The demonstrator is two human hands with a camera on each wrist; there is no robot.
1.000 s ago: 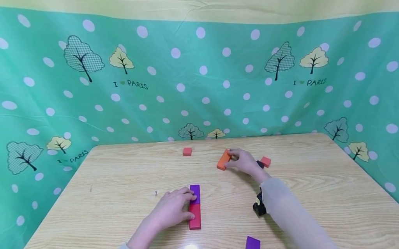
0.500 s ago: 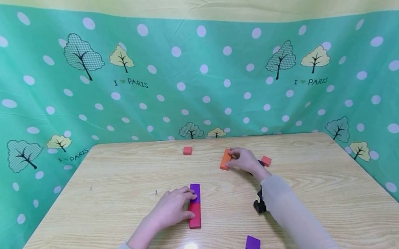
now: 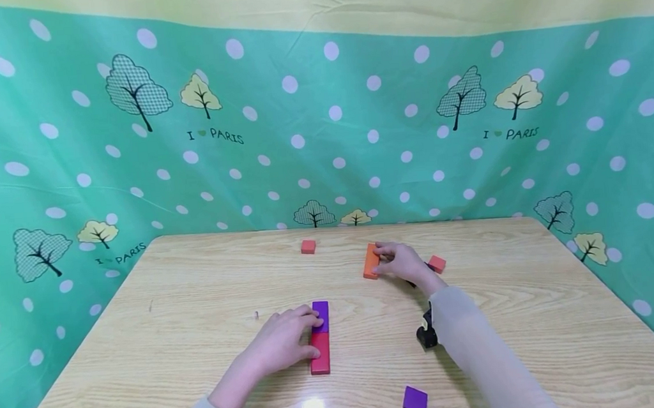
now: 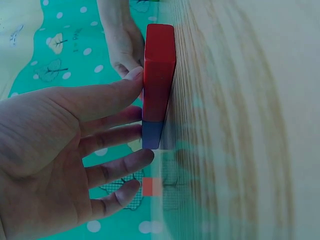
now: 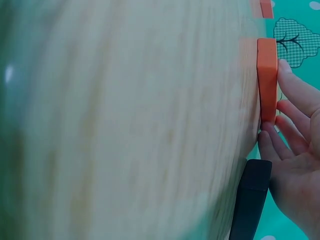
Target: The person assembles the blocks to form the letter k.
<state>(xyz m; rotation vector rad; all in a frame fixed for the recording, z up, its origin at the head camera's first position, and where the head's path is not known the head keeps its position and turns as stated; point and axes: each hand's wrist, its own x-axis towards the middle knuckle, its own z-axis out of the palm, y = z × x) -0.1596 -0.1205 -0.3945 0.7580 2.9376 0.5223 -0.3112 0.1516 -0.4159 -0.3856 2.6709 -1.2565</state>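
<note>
In the head view my left hand (image 3: 280,341) rests on two blocks lying end to end: its thumb touches the crimson block (image 3: 321,364), its fingers the purple block (image 3: 322,309) beyond. The left wrist view shows the thumb on top of the crimson block (image 4: 160,75), with loosely extended fingers beside the pair. Farther back, my right hand (image 3: 402,264) touches an orange block (image 3: 369,264) from its right side. In the right wrist view, its thumb meets the orange block (image 5: 268,85) near one end and fingertips reach the other end.
A black block (image 5: 250,200) lies under the right wrist, mostly hidden in the head view. Small red blocks stand at the back (image 3: 308,247) and right of the right hand (image 3: 437,264). A separate purple block (image 3: 414,403) lies near the front. A patterned curtain (image 3: 321,134) backs the wooden table.
The orange block has shifted slightly right and turned straighter under my right hand's fingers. My left hand and its two blocks hold their place.
</note>
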